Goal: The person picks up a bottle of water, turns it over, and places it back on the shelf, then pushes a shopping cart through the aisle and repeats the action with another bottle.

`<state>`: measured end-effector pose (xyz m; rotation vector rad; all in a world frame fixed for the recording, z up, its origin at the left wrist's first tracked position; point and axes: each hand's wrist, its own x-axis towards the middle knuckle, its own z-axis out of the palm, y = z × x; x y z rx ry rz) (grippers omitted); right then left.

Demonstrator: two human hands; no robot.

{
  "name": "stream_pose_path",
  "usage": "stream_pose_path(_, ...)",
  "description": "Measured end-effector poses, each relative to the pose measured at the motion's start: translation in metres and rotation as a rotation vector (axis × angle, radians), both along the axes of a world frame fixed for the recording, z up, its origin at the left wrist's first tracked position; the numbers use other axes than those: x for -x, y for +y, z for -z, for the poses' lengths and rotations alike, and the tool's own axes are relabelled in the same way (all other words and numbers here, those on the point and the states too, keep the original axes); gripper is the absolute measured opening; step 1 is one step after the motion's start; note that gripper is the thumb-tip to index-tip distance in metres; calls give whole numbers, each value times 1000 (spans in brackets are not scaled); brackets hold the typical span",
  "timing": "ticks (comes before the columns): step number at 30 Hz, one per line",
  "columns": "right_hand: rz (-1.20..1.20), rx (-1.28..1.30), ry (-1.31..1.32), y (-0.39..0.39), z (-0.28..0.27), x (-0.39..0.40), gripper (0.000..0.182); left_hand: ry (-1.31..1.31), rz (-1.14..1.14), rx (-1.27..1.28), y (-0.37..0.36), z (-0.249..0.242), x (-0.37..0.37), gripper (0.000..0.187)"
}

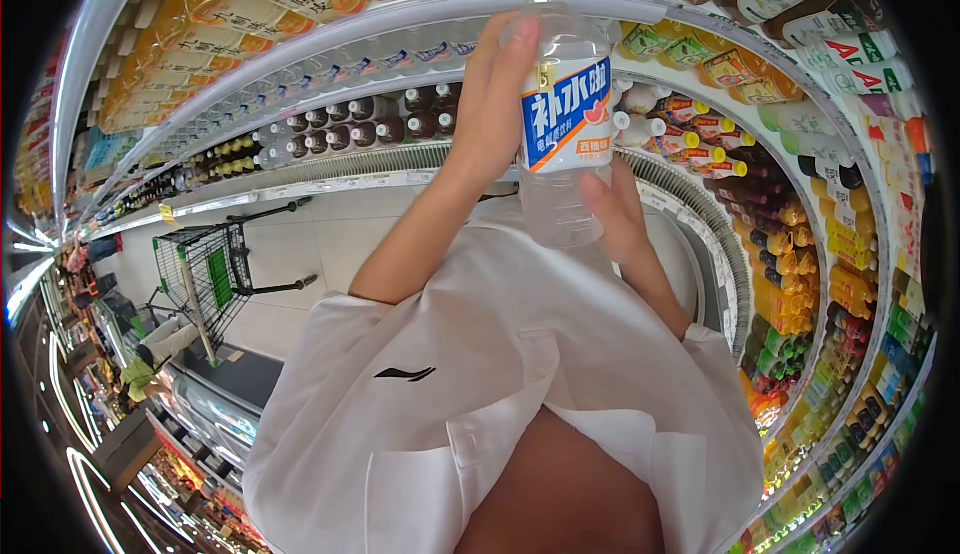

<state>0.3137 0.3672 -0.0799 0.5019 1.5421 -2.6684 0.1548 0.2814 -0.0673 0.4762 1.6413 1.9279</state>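
Observation:
A clear plastic drink bottle (pixel 565 104) with a white cap and a blue, white and orange label is held up in front of my chest, nearly upright. My left hand (pixel 495 104) grips its upper part from the left side, and its fingers are partly hidden behind the bottle. My right hand (pixel 617 209) is closed at the lower right side of the bottle, its thumb against the plastic. The liquid inside looks clear and pale. The label faces me and shows a grapefruit picture.
Curved refrigerated shelves (pixel 400 159) filled with bottles surround me ahead and on the right. Dark bottles with white caps (pixel 365 134) stand behind my left hand. A shopping cart (pixel 205 274) is on the tiled floor to the left. Another person (pixel 145 364) is at the far left.

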Motion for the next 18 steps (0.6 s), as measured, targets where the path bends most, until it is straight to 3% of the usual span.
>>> stream_pose_path(3, 107, -3, 133, -12, -2, 6, 57, -27, 21, -26, -2, -3, 1, 70)
stream_pose_path(18, 88, -19, 171, -17, -3, 10, 55, -37, 14, -66, -9, -5, 3, 67)
